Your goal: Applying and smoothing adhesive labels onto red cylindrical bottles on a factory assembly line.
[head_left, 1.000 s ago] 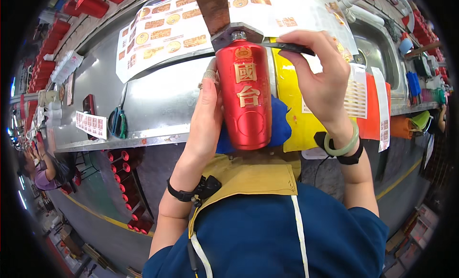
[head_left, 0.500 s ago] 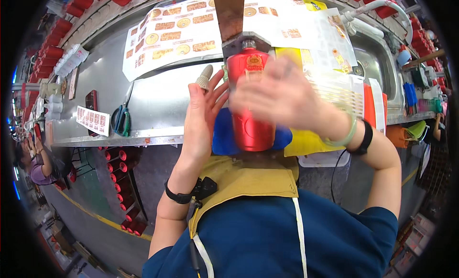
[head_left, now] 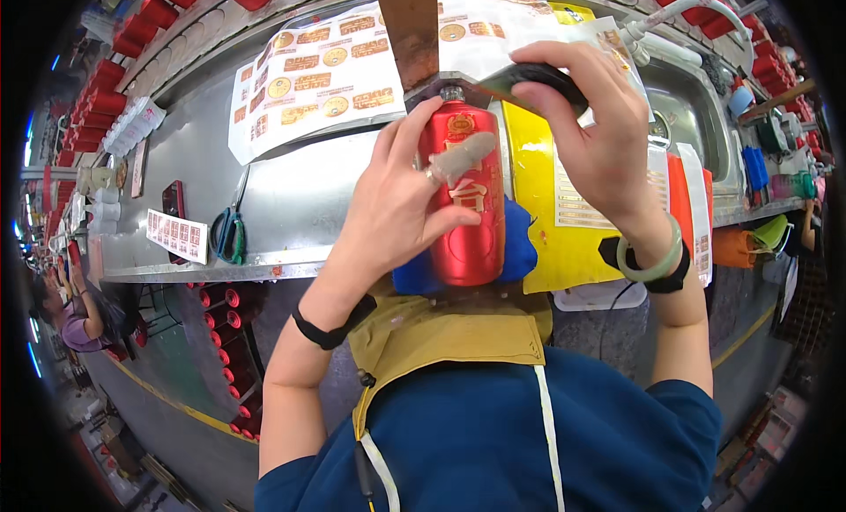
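Note:
A glossy red bottle [head_left: 467,248] with gold markings and a clear cap lies on a blue cloth [head_left: 520,239], its neck pointing away from me. My left hand [head_left: 397,186] holds it from the left, thumb and fingers laid across its front; a grey finger cot [head_left: 464,157] covers one finger. To the right of the bottle's neck, my right hand [head_left: 599,129] grips a dark, rounded, flat tool [head_left: 553,78] between thumb and fingers. Its thin end reaches towards the metal bracket [head_left: 454,78] by the cap; its exact kind I cannot make out.
Sticker sheets [head_left: 322,76] with gold and red designs cover the back of the metal bench. Scissors [head_left: 231,226], a small label strip [head_left: 176,236] and a dark red phone-like object [head_left: 174,199] lie left. A yellow sheet [head_left: 546,261] and a sink [head_left: 696,115] are right. Another person [head_left: 79,314] is far left.
My left hand has moved from beside the bottle onto its front. My right hand has left the bottle, moved right and away from me, and now holds the dark tool.

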A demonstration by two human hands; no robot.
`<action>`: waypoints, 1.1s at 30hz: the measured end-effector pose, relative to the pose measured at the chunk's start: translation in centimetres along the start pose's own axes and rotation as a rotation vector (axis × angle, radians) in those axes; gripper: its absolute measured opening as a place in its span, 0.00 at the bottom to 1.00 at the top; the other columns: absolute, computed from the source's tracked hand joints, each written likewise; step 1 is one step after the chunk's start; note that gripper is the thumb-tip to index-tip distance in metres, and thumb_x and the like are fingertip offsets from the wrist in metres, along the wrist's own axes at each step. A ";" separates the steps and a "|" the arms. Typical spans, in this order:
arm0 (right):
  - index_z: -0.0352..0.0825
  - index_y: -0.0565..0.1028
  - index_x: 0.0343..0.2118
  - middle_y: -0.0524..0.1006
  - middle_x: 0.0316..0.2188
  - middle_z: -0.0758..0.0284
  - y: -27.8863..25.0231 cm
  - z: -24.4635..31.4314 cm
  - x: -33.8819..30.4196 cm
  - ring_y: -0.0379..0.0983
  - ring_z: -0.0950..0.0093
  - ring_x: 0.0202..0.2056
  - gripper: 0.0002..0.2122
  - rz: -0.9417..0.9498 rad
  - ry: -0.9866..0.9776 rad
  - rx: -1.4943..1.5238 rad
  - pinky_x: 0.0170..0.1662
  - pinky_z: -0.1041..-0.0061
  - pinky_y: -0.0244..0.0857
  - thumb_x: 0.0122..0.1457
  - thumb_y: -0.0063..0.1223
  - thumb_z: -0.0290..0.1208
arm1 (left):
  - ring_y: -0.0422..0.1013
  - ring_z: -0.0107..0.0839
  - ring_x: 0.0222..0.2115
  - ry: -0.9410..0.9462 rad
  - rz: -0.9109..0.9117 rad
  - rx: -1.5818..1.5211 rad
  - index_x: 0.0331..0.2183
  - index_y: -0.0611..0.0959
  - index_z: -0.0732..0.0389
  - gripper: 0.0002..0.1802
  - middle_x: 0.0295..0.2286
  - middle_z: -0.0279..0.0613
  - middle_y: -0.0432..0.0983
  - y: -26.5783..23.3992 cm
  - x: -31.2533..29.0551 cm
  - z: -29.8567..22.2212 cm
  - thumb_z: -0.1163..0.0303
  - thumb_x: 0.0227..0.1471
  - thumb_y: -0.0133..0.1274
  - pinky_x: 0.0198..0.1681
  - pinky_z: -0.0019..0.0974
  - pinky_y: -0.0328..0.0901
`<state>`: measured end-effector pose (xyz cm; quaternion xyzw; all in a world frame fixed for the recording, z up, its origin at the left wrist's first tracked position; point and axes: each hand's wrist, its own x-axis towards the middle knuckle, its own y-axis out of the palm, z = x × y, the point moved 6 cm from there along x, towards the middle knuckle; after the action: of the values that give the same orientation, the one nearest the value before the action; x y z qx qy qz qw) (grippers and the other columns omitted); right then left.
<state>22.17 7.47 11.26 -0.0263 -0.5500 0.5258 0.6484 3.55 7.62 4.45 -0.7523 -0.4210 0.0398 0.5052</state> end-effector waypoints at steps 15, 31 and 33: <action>0.30 0.78 0.45 0.80 0.32 0.68 -1.6 -1.7 -8.5 0.73 0.82 0.33 0.10 -0.084 0.573 0.351 0.40 0.81 0.67 0.63 0.61 0.25 | 0.70 0.53 0.52 0.197 0.110 0.022 0.53 0.83 0.54 0.41 0.55 0.56 0.68 -0.1 1.6 2.0 0.37 0.44 0.60 0.53 0.48 0.70; 0.28 0.77 0.46 0.80 0.34 0.68 -0.6 -2.3 -11.5 0.74 0.81 0.36 0.10 -0.133 0.779 0.510 0.42 0.81 0.68 0.64 0.60 0.26 | 0.59 0.55 0.61 0.311 -0.010 0.130 0.52 0.85 0.42 0.46 0.63 0.52 0.60 0.5 0.5 1.5 0.20 0.46 0.40 0.64 0.54 0.58; 0.28 0.77 0.46 0.80 0.34 0.68 -0.5 -2.2 -11.7 0.74 0.81 0.36 0.10 -0.122 0.754 0.514 0.43 0.81 0.68 0.64 0.59 0.26 | 0.55 0.54 0.63 0.331 0.054 0.142 0.51 0.86 0.39 0.45 0.62 0.48 0.61 0.6 -0.1 1.4 0.19 0.45 0.40 0.65 0.57 0.55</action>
<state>25.97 0.09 2.73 -0.0218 -0.1280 0.5599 0.8183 3.15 8.49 3.20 -0.7222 -0.3079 -0.0415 0.6180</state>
